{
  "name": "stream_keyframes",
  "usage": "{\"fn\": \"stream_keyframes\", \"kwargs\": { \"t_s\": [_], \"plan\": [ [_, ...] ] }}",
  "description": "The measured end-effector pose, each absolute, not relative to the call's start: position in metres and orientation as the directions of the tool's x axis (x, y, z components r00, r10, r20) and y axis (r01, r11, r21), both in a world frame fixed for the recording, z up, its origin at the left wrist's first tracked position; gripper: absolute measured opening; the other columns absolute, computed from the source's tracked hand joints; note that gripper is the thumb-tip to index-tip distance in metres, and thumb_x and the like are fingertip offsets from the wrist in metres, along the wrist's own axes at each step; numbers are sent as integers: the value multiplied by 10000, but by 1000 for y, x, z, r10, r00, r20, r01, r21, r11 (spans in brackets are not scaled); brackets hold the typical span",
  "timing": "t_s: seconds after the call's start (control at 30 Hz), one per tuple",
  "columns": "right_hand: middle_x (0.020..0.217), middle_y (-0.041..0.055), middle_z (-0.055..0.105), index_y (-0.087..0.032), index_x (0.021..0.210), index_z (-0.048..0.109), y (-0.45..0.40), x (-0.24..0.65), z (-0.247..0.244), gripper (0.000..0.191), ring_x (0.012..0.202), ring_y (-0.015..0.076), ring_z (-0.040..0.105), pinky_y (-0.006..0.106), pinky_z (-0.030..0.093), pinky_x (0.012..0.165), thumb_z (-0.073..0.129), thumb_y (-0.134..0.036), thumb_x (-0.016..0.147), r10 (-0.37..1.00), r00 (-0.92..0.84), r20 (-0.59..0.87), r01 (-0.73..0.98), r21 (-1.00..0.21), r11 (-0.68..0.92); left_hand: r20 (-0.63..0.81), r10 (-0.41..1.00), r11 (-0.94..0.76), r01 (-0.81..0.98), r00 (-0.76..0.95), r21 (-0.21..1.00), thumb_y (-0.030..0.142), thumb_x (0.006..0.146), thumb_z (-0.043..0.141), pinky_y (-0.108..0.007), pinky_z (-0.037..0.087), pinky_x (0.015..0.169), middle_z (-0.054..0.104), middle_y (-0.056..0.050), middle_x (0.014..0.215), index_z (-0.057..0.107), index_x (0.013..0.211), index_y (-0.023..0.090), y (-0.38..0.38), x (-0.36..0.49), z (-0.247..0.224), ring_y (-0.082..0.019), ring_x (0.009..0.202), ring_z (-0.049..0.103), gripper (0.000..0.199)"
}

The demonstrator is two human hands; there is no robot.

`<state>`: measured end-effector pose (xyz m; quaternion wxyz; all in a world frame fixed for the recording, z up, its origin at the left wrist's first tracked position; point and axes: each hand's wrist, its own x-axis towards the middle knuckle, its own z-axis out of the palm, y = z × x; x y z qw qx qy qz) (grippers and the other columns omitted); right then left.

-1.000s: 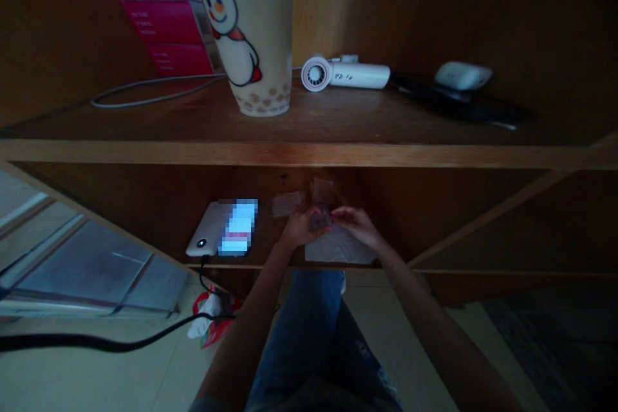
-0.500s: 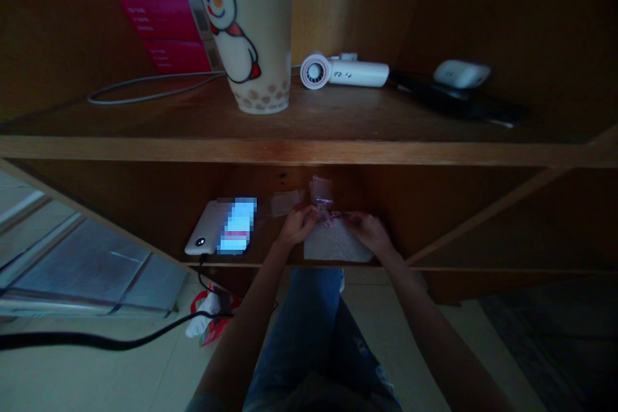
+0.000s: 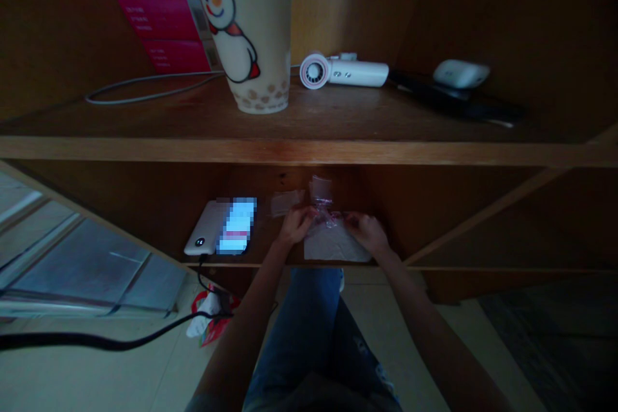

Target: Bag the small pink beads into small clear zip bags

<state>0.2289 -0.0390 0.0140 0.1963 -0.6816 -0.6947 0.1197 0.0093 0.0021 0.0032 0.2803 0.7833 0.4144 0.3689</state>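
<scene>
Down on the lower shelf [image 3: 273,252], both hands were at work right of the middle! The left hand [image 3: 297,225] had thumb and fingers pinching the left side of a crinkled clear plastic wrapper [image 3: 331,221], with pink glints showing in it. Over on its right side, the right hand [image 3: 367,233] was there too, fingers curled in close, though whether they gripped the plastic was impossible to tell. The wrapper lay between the two, over the back of a whitish sheet [image 3: 333,248] that ran almost to the shelf's front edge. Behind, towards the back edge, sat one clear packet [image 3: 321,188], with another flat packet [image 3: 286,204] just beyond the left hand's fingers. And at the front left corner, a lit phone [image 3: 237,226] lay against a white power bank [image 3: 205,232], cable plugged in at the front edge
</scene>
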Motion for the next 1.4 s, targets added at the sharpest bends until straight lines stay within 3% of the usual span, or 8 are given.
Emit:
{"fn": "stream_keyframes", "kwargs": {
  "t_s": [0.37,0.6,0.7,0.93,1.4],
  "plan": [
    [807,39,703,-225,825,666,-39,226,17,183,703,186,646,249,431,607,507,-308,790,995,35,91,880,-476,13,346,857,-500,453,383,738,368,884,362,-274,454,731,677,-36,833,657,853,176,1,9,3,-169,767,613,354],
    [797,36,691,-201,790,656,-35,225,13,150,712,169,632,254,460,642,527,-270,760,990,-86,115,620,-771,144,340,860,-493,445,381,747,375,888,345,-257,446,713,678,-40,819,659,834,166,2,9,-1,-167,763,611,381],
    [834,36,690,-203,798,655,-33,221,13,136,765,173,632,280,466,712,540,-262,753,976,-153,156,514,-831,213,344,854,-500,429,391,753,371,890,338,-254,445,712,678,-44,824,659,837,162,3,9,-1,-164,763,612,387],
    [858,41,689,-202,807,656,-33,214,17,122,811,182,626,321,455,783,556,-249,754,965,-204,164,470,-848,243,379,845,-519,412,378,749,368,883,356,-252,445,705,679,-51,820,661,828,160,4,9,-3,-166,766,612,373],
    [843,34,686,-206,829,654,-29,212,19,173,779,167,626,293,463,745,527,-315,786,955,-240,174,467,-842,271,355,854,-507,450,381,736,359,888,352,-259,448,744,682,-51,859,660,850,161,3,9,-1,-166,800,616,368]
  ]
}}
